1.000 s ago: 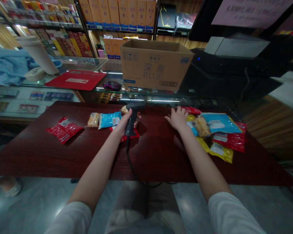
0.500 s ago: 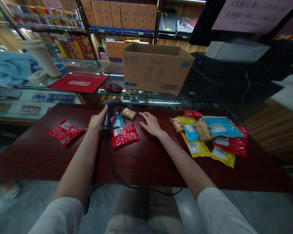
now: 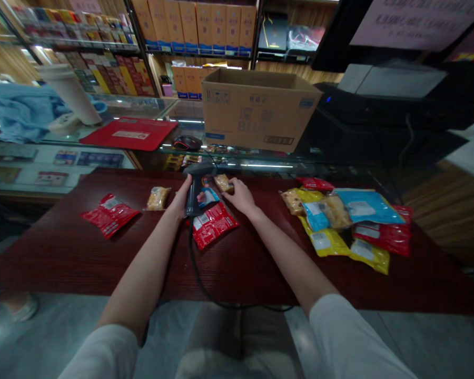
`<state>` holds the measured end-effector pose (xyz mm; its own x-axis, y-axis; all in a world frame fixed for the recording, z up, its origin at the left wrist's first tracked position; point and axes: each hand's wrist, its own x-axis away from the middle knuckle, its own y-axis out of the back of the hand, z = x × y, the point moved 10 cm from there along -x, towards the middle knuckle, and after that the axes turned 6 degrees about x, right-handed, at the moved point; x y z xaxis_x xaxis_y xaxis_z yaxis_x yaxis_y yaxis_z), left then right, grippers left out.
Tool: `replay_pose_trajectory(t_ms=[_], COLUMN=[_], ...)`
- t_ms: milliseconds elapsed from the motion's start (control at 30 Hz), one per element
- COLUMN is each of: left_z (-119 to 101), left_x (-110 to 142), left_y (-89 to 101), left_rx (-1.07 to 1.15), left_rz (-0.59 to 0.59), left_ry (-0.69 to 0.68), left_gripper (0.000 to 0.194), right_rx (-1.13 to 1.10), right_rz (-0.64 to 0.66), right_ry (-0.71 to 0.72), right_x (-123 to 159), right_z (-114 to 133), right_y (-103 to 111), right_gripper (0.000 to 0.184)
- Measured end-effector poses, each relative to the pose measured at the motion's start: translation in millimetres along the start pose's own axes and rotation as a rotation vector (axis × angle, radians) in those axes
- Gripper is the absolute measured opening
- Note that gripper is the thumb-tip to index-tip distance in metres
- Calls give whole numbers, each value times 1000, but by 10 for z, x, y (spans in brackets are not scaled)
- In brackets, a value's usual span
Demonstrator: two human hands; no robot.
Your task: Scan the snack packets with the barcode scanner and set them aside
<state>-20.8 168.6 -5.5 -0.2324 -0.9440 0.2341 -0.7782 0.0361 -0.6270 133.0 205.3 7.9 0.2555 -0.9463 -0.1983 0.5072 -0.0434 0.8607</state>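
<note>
Gripping left hand (image 3: 179,202): my fingers clamped round black plastic scanner (image 3: 194,193)
Right hand (image 3: 240,197): fingers at clear-wrapped tan snack (image 3: 221,182); whether clamped, can't tell

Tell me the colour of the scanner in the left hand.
The scanner in the left hand is black, best seen in the head view.

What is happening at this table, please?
A person's left hand holds a black handheld scanner above the dark red table. The fingers of the right hand are at a small clear-wrapped snack; whether they grip it is unclear. A red packet and a partly hidden blue packet lie near the scanner. To the right is a pile of mixed packets; to the left lie another wrapped snack and another red packet.
</note>
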Motion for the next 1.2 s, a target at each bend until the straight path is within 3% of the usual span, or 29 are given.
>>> replay_pose_trajectory(t_ms=[200,300,400,533,633,900,1200], left_z=[-90,11,238,639,774,774,758], left_x=[117,231,330,405,410,367,364], left_y=[-134,-372,-620,-876,-917,-887,-915], left_rx=[64,13,-31,-100,-146,-146,-211], left_rz=[-2,60,122,253,310,326,299], left_ry=[-35,-10,29,150,172,121,45], left_gripper=[48,47,47,48,53,51,52], right_rx=[-152,-245,-301,-144,-32,-46,43], right_rz=[-196,-314,-381,-374,-335,-280,-218], right_ry=[-51,-99,-120,-62,-43,32,-23], right_x=[486,799,1006,1034,993,995,980], right_z=[-692,-1027,-1193,-1119,-1052,-946,-882], right_y=[557,808,923,973,965,903,892], right_gripper=[34,37,47,41,35,33,36])
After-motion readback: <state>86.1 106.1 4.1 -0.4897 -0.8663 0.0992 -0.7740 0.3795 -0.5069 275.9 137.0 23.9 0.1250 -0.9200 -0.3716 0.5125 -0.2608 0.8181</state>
